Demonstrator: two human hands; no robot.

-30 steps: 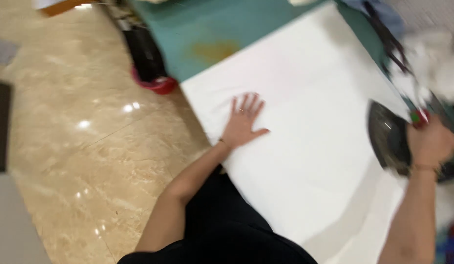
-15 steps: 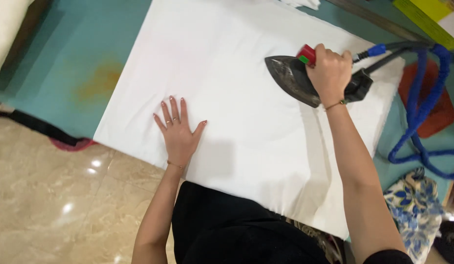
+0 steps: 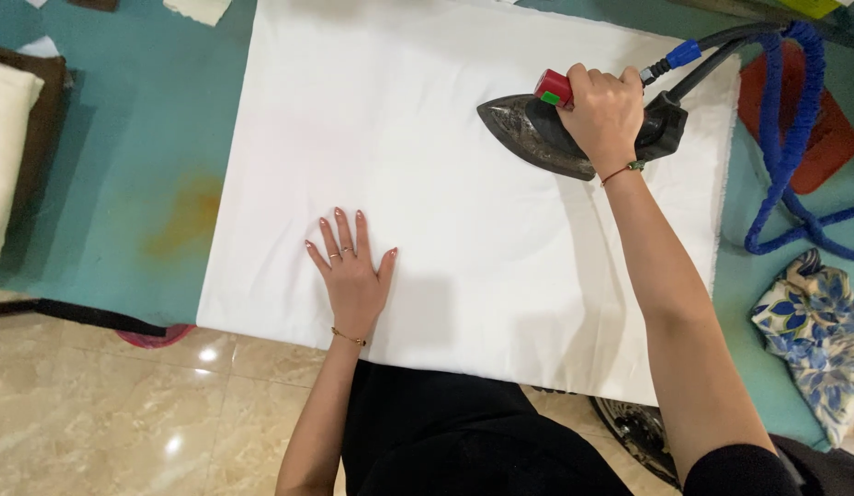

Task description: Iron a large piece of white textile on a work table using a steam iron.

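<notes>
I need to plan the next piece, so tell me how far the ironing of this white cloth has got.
The white rectangular cloth lies spread flat on the teal table with no obvious creases. In hand: the right hand grips the dark steam iron at the cloth's far right, and the left hand presses the near edge flat. Which parts remain unpressed cannot be told.

The cloth (image 3: 463, 184) under my hands is plain white, no pattern. The iron (image 3: 546, 138) I hold is dark grey with a red knob (image 3: 553, 87) bearing a small green patch. Its hose (image 3: 790, 138) is blue. The bench (image 3: 142, 138) is teal with a yellow-brown stain (image 3: 183, 216). The rag (image 3: 817, 331) shows blue flowers on cream. The floor (image 3: 124, 413) is beige marble.
</notes>
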